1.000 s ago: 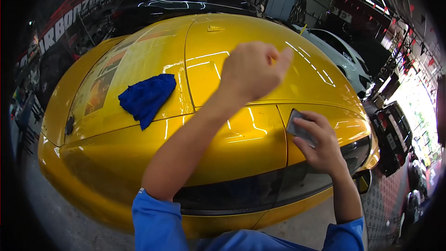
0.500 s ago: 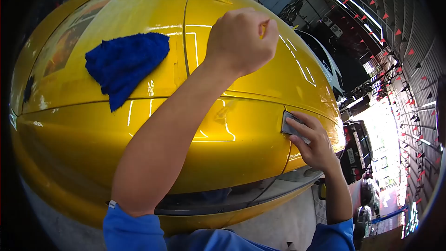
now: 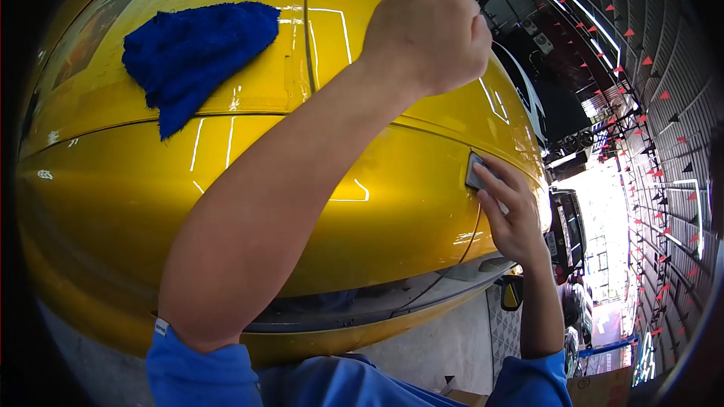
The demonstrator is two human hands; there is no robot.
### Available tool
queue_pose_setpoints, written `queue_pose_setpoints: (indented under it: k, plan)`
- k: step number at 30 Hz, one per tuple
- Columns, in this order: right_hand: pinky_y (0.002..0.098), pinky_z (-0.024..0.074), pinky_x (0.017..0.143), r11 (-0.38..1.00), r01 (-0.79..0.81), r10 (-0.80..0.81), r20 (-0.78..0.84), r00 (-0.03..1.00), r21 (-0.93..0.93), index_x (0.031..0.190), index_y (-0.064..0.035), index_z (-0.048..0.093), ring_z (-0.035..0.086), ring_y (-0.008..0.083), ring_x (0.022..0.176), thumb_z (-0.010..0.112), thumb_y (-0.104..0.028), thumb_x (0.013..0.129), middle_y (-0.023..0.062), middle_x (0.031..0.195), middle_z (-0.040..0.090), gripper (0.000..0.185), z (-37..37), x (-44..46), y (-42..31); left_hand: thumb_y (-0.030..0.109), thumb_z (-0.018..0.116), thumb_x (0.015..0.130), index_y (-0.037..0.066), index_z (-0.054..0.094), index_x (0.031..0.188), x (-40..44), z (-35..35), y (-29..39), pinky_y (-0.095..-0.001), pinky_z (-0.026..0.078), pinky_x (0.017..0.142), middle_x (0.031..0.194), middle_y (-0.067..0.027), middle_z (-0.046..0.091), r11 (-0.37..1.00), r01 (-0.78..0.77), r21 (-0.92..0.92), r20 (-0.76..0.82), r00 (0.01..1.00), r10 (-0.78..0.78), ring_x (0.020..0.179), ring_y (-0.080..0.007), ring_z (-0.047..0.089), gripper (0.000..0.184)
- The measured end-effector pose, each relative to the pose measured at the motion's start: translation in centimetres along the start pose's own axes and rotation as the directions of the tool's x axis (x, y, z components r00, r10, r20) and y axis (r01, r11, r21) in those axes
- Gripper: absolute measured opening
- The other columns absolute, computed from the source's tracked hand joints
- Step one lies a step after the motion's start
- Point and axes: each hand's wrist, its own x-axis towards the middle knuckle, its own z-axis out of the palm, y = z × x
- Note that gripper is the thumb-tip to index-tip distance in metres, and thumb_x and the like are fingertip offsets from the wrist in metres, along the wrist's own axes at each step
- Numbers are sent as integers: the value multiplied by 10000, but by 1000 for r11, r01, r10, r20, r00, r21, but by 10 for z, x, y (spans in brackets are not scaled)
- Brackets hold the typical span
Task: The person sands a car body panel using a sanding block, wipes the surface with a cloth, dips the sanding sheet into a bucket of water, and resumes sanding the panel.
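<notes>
My right hand (image 3: 513,207) holds a small grey rectangular block (image 3: 476,171) flat against the glossy yellow car body (image 3: 407,234), close to a panel seam. Above the bodywork, my left hand (image 3: 431,39) is closed in a fist, with its forearm crossing the middle of the view. The inside of that fist is hidden, so I cannot tell whether it holds anything. A crumpled blue microfibre cloth (image 3: 197,56) lies on the car, left of my left forearm.
Along the near side of the car runs a dark window strip (image 3: 339,303). A yellow-and-black mirror (image 3: 511,292) juts out below my right hand. Other vehicles, including a dark car (image 3: 566,230), stand at the right. Strings of small flags hang along the corrugated wall.
My left fist has shifted up and to the right in view. My right hand and the grey block appear slightly higher. The blue cloth and car also appear higher as the view tilts.
</notes>
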Motion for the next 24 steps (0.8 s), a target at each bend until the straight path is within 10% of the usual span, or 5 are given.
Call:
queue_pose_setpoints:
  k: [24]
  plan:
    - [446,439,1077,1000,9,-10,-26,1000,-24,1325,-45,675,582,378,1229,670,-108,964,194,1354,628,366,4,-7,-4,241,608,887,76,805,794,-1,-2,6,-458,625,780,800,-183,757,998,29,61,149,988,-38,770,-363,757,273]
